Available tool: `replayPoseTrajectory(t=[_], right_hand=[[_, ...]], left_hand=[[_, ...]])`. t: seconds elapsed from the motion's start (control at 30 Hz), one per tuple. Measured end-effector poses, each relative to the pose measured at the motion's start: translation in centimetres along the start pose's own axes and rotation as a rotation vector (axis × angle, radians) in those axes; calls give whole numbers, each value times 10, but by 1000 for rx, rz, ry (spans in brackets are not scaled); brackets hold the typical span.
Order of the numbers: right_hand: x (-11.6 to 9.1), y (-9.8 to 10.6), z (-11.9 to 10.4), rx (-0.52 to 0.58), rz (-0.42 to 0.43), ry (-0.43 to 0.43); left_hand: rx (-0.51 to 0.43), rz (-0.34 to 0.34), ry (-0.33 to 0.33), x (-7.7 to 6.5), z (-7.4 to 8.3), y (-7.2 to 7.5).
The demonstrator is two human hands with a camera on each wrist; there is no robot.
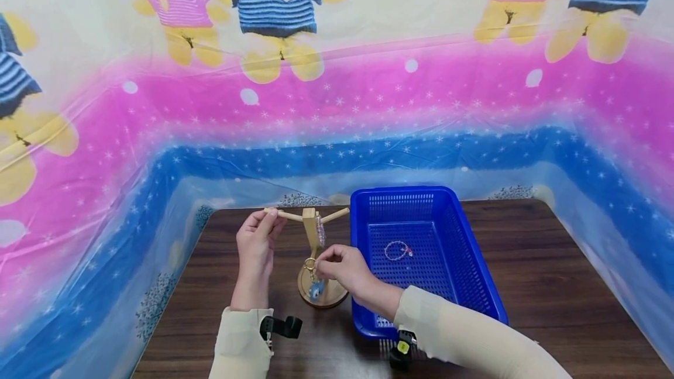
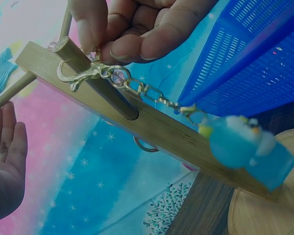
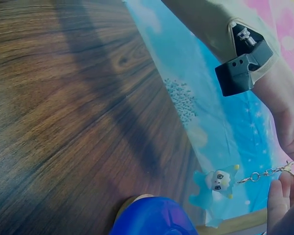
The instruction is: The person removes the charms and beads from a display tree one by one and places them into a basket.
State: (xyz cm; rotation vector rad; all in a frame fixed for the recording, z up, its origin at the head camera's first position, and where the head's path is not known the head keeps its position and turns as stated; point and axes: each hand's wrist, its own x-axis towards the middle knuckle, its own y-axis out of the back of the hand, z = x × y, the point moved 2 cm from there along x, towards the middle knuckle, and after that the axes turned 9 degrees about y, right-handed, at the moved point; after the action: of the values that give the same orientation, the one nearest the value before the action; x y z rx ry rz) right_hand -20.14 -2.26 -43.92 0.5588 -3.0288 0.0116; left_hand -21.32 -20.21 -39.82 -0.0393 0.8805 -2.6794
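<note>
A wooden display stand [image 1: 310,230] with peg arms rises from a round base [image 1: 329,297]. My left hand [image 1: 256,244] grips the end of its left peg between thumb and fingers. My right hand [image 1: 342,268] pinches the gold clasp [image 2: 83,73] of a keychain. In the left wrist view, the clasp's curved hook lies around a short front peg [image 2: 100,83]. From its chain [image 2: 147,90] dangles a blue animal figure [image 1: 316,291], seen also as a translucent blue charm [image 3: 217,183] in the right wrist view. A pink beaded bracelet [image 1: 320,231] hangs on the stand.
Right beside the stand, a blue plastic basket [image 1: 358,274] holds another beaded bracelet [image 1: 396,250] with a small red and white charm. Dark wood-grain tabletop [image 1: 532,262] lies under everything. A patterned cloth [image 1: 337,110] encloses the table's back and sides.
</note>
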Motion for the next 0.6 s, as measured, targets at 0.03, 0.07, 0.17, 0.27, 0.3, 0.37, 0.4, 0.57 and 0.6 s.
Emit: replayPoseTrajectory(t=[0.03, 0.07, 0.17, 0.27, 0.3, 0.37, 0.4, 0.57, 0.6], right_hand=[[0, 0, -1, 4, -2, 3], [0, 0, -1, 7, -3, 5], [-1, 1, -2, 8, -3, 7], [-1, 1, -3, 2, -3, 0], [-1, 1, -4, -2, -3, -4], [-2, 1, -4, -2, -5, -11], [-2, 1, -4, -2, -5, -12], [-4, 0, -7, 12, -10, -14], [-4, -1, -7, 16, -12, -11]], left_hand=[[0, 0, 0, 0, 0, 0], [-2, 0, 0, 0, 0, 0], [0, 4, -1, 0, 0, 0], [14, 9, -4, 0, -1, 0], [16, 10, -4, 0, 0, 0], [19, 14, -4, 0, 0, 0], [24, 15, -4, 0, 0, 0], [36, 32, 7, 1, 0, -1], [38, 34, 9, 1, 0, -1]])
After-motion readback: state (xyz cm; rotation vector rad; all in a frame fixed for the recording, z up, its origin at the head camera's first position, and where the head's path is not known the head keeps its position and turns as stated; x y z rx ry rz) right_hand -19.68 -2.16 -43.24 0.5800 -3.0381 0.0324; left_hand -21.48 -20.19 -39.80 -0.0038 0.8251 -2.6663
